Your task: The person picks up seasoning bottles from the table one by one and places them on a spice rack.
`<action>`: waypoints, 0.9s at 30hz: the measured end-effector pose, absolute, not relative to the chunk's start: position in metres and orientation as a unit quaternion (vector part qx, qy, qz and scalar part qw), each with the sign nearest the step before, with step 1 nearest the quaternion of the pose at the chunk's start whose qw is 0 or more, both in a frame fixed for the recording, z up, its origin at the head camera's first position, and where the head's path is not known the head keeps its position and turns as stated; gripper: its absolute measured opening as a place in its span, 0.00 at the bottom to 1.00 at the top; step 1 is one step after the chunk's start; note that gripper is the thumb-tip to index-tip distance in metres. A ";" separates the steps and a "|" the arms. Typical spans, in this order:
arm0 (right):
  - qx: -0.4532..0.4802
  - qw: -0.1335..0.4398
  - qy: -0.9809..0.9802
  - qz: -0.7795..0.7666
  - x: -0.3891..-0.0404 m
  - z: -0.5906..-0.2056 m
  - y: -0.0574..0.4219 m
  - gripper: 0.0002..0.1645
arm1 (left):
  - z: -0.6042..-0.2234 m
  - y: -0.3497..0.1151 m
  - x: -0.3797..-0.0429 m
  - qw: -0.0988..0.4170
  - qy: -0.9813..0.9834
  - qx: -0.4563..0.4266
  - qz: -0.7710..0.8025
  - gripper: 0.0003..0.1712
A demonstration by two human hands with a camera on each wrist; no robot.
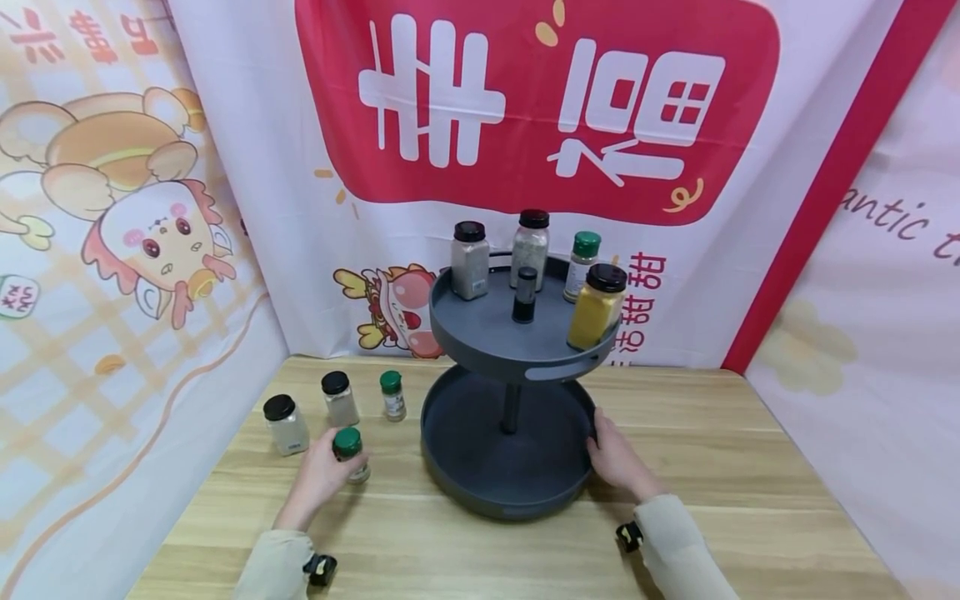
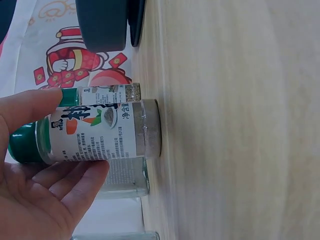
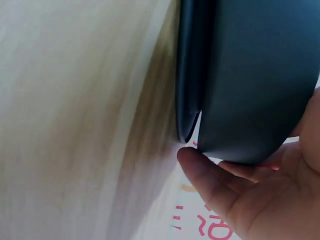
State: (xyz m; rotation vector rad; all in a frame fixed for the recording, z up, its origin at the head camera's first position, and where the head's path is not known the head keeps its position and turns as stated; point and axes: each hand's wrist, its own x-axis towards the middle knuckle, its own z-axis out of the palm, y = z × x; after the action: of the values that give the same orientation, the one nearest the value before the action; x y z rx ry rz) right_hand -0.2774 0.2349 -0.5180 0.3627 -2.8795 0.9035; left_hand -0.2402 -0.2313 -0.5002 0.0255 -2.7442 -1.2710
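My left hand [image 1: 327, 471] grips a green-capped spice bottle [image 2: 95, 132], thumb on one side and fingers on the other. The bottle is upright, its base at or just above the tabletop; I cannot tell which. On the right, my right hand [image 1: 618, 454] holds the rim of the lower tray of a dark grey two-tier rack [image 1: 510, 508]. In the right wrist view its fingers [image 3: 210, 180] reach round the tray's wall. The upper tray bears two tall black-capped jars [image 1: 470, 262], a small dark-based bottle [image 1: 525, 296], a green-capped bottle [image 1: 582, 268] and a yellow-filled jar [image 1: 596, 308].
Left of the rack, on the wooden table [image 1: 712, 467], stand two black-capped jars [image 1: 287, 427] and another green-capped bottle [image 1: 393, 397]. A printed cloth [image 1: 255, 167] hangs behind the table, and printed sheets flank both sides.
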 end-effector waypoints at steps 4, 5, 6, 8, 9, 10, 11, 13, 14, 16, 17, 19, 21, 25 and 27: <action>0.125 0.061 -0.944 0.300 -0.278 -0.520 0.235 0.35 | -0.502 -0.232 -0.240 0.071 -0.909 0.006 -0.410 0.21; 0.127 0.062 -0.943 0.301 -0.279 -0.521 0.235 0.35 | -0.502 -0.232 -0.240 0.074 -0.910 0.005 -0.407 0.20; 0.129 0.062 -0.942 0.304 -0.278 -0.521 0.235 0.35 | -0.503 -0.232 -0.240 0.075 -0.911 0.003 -0.405 0.19; 0.131 0.061 -0.940 0.309 -0.278 -0.521 0.236 0.35 | -0.504 -0.232 -0.240 0.075 -0.913 0.001 -0.401 0.18; 0.132 0.061 -0.939 0.312 -0.278 -0.522 0.236 0.36 | -0.504 -0.232 -0.240 0.076 -0.914 0.001 -0.400 0.17; 0.132 0.060 -0.938 0.314 -0.278 -0.522 0.236 0.35 | -0.505 -0.232 -0.240 0.076 -0.914 0.000 -0.399 0.17; 0.134 0.062 -0.938 0.315 -0.278 -0.523 0.236 0.35 | -0.505 -0.231 -0.240 0.077 -0.913 0.000 -0.400 0.17; 0.136 0.063 -0.937 0.316 -0.278 -0.523 0.237 0.35 | -0.505 -0.230 -0.241 0.079 -0.913 0.001 -0.401 0.16; 0.137 0.063 -0.937 0.315 -0.278 -0.523 0.237 0.35 | -0.505 -0.230 -0.241 0.080 -0.912 0.001 -0.402 0.17; 0.134 0.061 -0.938 0.315 -0.278 -0.523 0.236 0.35 | -0.505 -0.229 -0.242 0.081 -0.911 0.001 -0.405 0.18; 0.134 0.059 -0.938 0.315 -0.278 -0.523 0.236 0.35 | -0.504 -0.228 -0.242 0.081 -0.910 0.001 -0.407 0.18; 0.132 0.055 -0.938 0.316 -0.278 -0.522 0.236 0.36 | -0.503 -0.226 -0.243 0.081 -0.908 0.003 -0.411 0.20; 0.131 0.054 -0.939 0.314 -0.278 -0.522 0.236 0.35 | -0.501 -0.224 -0.244 0.081 -0.906 0.005 -0.415 0.21; 0.127 0.046 -0.941 0.310 -0.279 -0.523 0.236 0.35 | -0.495 -0.217 -0.247 0.085 -0.900 0.007 -0.428 0.21; 0.124 0.042 -0.941 0.312 -0.279 -0.524 0.237 0.35 | -0.490 -0.213 -0.249 0.085 -0.896 0.005 -0.436 0.21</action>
State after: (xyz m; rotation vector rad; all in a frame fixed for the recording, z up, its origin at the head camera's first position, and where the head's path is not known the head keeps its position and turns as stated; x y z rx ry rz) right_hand -0.2788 0.2370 -0.5235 0.3798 -2.8808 0.9544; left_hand -0.2495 -0.2128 -0.4897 0.0157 -2.6720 -1.3007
